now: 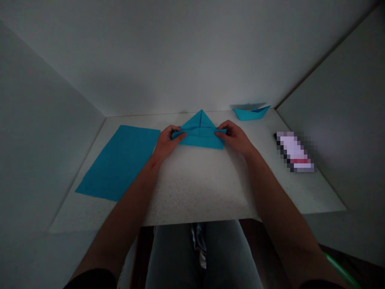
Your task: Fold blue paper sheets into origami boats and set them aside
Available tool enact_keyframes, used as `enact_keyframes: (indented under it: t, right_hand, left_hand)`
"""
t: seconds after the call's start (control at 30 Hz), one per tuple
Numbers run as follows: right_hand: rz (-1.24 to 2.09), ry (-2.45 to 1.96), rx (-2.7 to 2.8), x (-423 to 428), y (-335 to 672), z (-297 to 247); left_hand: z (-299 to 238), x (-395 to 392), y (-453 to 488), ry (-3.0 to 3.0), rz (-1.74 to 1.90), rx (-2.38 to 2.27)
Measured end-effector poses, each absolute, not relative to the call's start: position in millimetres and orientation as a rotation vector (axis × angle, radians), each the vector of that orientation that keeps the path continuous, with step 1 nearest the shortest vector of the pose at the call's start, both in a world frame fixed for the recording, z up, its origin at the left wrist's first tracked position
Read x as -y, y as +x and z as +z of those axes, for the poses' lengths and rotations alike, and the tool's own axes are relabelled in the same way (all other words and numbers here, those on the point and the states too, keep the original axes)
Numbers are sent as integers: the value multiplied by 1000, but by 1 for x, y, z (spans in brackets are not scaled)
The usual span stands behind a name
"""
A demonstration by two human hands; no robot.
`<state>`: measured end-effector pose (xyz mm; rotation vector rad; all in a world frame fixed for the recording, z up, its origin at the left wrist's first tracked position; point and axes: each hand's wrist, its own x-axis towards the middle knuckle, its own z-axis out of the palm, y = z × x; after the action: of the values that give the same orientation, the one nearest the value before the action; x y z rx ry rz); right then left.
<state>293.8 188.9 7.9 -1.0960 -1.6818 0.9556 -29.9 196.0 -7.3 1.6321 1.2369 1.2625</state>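
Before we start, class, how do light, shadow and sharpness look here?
Head view: dim, greyish light; a soft shadow on the wall behind the paper boat; blocky pixelation over the phone-like object; outline of the folded paper readable.

No text, label, brand, number or sign can be read. On the desk [192,184], the phone-shaped device [294,151] is blurred into coarse blocks, with 1 red patch, nothing legible.
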Motion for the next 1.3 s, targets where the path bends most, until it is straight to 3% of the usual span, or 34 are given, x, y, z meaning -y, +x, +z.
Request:
enact_keyframes:
  t: [0.17, 0.43, 0.67, 1.07, 1.3]
  right_hand:
    - [823, -1133, 1692, -189, 294, 13]
    - [968, -1025, 1543, -187, 289, 14]
    - [877, -985, 1475, -186, 287, 15]
    - [561, -1052, 1584, -189, 295, 14]
    - [635, -1131, 1578, -185, 292, 18]
  left_hand:
    - [-2, -194, -29, 1525, 1244, -1276]
    - [-1, -194, -25, 1391, 1423, -1141]
    - [2, -194, -26, 1441, 1592, -1117]
    - [-1, -195, -26, 1556, 1463, -1174]
    - [3, -193, -24, 1445, 1506, -1176]
